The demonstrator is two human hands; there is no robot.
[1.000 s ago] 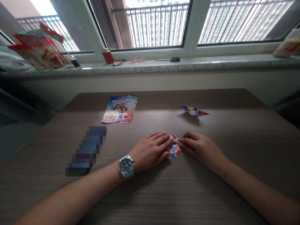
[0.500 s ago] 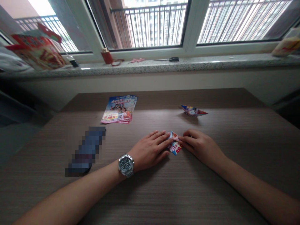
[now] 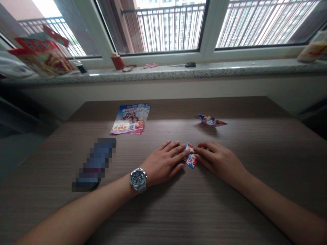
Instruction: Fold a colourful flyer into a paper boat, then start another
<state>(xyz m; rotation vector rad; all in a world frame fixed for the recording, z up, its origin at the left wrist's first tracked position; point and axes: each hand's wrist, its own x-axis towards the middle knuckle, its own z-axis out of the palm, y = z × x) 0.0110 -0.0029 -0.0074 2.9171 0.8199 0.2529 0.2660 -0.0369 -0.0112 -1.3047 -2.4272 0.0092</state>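
Note:
A small folded paper (image 3: pixel 190 160), printed in blue, white and red, lies on the table between my hands. My left hand (image 3: pixel 166 163) rests flat with fingers spread, their tips pressing on the paper's left side. A silver watch is on that wrist. My right hand (image 3: pixel 219 158) has its fingers bent together at the paper's right edge, with the index fingertip on top of it; the fingertips partly cover the print. Beyond the hands stands a folded paper boat (image 3: pixel 211 121) in similar colours.
A stack of printed flyers (image 3: pixel 130 119) lies at the far left of the wooden table (image 3: pixel 153 211). Nearer me is a blurred dark flat object (image 3: pixel 95 163). The windowsill (image 3: pixel 217 72) carries scissors (image 3: pixel 190 64), a red container (image 3: pixel 117 62) and a red food bag (image 3: pixel 47 56).
My right hand's fingers have shifted slightly over the paper's right side and cover more of its print. My left hand stays in place.

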